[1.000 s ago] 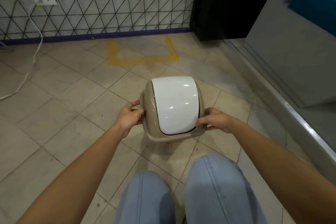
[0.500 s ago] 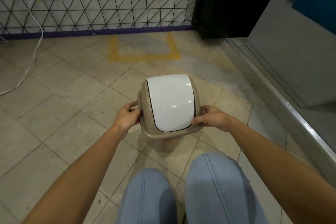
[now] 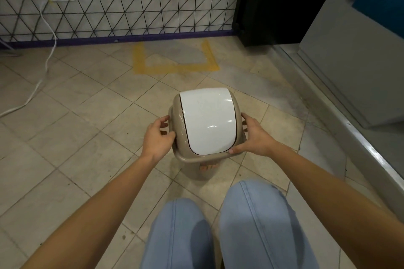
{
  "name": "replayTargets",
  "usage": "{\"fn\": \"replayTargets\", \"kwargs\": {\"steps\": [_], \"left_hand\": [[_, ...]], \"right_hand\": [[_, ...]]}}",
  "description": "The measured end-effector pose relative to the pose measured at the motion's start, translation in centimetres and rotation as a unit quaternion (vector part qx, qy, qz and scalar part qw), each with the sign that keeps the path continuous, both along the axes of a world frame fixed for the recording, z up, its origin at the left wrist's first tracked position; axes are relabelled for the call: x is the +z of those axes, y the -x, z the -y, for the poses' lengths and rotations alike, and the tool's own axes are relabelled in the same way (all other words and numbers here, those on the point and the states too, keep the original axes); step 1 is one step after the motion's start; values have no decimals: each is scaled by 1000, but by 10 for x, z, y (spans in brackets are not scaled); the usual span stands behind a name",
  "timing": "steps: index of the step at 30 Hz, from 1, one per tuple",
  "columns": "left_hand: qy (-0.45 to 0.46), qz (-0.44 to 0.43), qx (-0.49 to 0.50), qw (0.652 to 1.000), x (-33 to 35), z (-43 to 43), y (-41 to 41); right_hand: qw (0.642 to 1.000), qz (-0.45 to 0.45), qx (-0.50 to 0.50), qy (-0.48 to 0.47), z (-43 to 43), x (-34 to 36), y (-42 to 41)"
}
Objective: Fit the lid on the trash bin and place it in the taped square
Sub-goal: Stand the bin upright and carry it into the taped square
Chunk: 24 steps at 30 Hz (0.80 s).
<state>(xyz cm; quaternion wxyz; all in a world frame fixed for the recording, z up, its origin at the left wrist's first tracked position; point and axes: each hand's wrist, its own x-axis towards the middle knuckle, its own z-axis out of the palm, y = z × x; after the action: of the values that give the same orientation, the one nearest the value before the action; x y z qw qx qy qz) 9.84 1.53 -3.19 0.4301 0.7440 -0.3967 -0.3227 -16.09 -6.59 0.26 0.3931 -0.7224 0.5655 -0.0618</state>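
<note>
Trash bin (image 3: 206,167) with lid (image 3: 207,120) fitted is gripped at its sides by left hand (image 3: 158,137) and right hand (image 3: 254,137), on the floor (image 3: 87,137) near the knees; taped square (image 3: 175,61) lies farther off.

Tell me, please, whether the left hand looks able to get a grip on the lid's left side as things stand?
Probably yes: the left hand is already at the beige lid, fingers curled by its left edge, with nothing in between.
</note>
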Motion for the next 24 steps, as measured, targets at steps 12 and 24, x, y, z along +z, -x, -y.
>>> {"fn": "replayTargets", "kwargs": {"steps": [12, 24], "left_hand": [[28, 123, -180, 976, 4, -20, 7], [15, 90, -137, 986, 2, 1, -7]], "right_hand": [[998, 10, 24, 61, -4, -3, -13], [998, 30, 16, 50, 14, -7, -36]]}}
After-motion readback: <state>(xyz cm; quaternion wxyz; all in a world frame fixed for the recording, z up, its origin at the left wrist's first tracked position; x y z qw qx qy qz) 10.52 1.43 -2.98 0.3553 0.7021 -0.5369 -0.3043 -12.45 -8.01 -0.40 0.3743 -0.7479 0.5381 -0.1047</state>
